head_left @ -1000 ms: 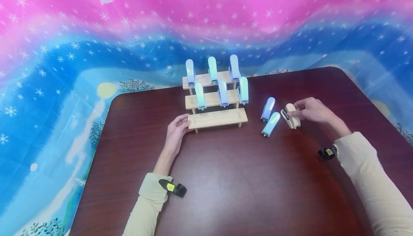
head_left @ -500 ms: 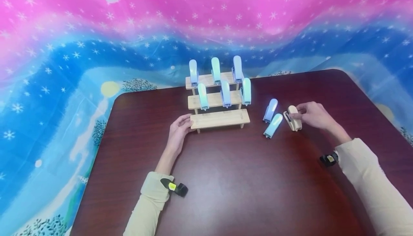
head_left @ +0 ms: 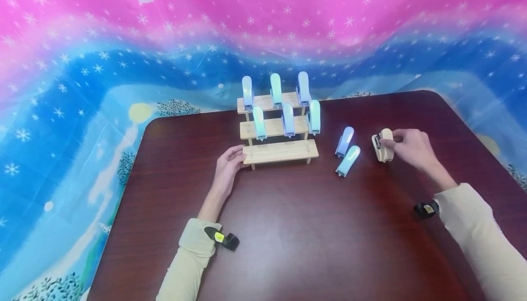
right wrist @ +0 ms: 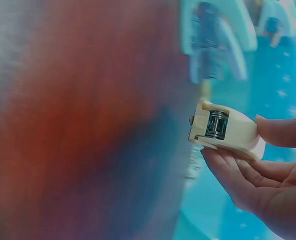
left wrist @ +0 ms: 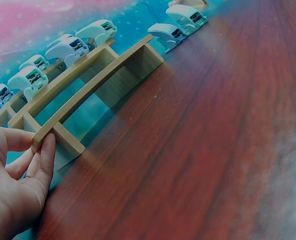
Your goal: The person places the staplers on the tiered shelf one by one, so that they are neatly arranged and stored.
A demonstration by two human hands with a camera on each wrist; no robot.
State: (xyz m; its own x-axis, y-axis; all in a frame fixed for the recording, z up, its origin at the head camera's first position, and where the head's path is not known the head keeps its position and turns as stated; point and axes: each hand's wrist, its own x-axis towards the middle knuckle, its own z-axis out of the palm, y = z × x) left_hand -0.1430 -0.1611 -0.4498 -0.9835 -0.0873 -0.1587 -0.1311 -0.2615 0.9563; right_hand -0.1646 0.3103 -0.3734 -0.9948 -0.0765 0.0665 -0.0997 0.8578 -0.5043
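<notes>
In the head view my right hand (head_left: 415, 149) grips a cream stapler (head_left: 386, 146) at the right of the table. The right wrist view shows that stapler (right wrist: 241, 131) between the thumb and fingers, its metal front end facing the camera. My left hand (head_left: 226, 169) pinches the left end of the lowest shelf (head_left: 284, 152) of a three-step wooden stand, also seen in the left wrist view as the stand's front board (left wrist: 95, 82). Left of the cream stapler lie a lilac stapler (head_left: 345, 141) and a mint stapler (head_left: 348, 160), side by side.
Three staplers stand on the top step, including a mint one (head_left: 275, 89). Three more stand on the middle step, among them a lilac one (head_left: 288, 119). The dark red table (head_left: 296, 228) reaches back to a patterned cloth (head_left: 197, 26).
My right hand has moved to the right with the cream stapler, which now points more straight away from me. The left hand stays on the stand, and the head view has shifted slightly.
</notes>
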